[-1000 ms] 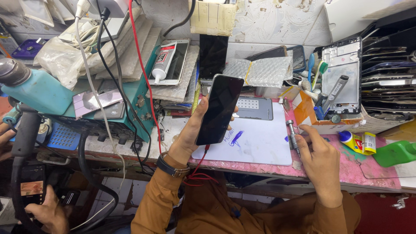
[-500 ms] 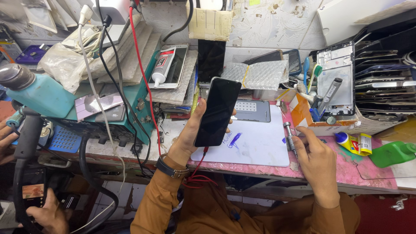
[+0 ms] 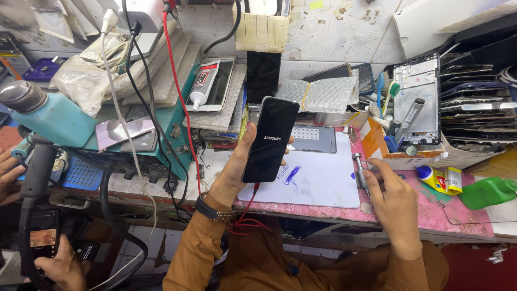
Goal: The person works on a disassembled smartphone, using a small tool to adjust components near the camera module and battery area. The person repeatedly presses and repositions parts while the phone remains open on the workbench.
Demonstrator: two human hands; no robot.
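**Handset held up for inspection; driver steadied on the mat**

The left hand [image 3: 237, 170] is closed around a black slab-shaped smartphone [image 3: 270, 139], raised tilted above the pale grey rectangular work mat [image 3: 323, 183], screen toward the viewer, apparently for reading. A thin red cable [image 3: 245, 207] hangs from its lower end. The right hand [image 3: 390, 196] is curled around a slim metal screwdriver [image 3: 361, 172], tip toward the mat, resting at the mat's right edge. Just beyond, an orange-sided cardboard box [image 3: 377, 148] holds upright brushes, pens and tools.
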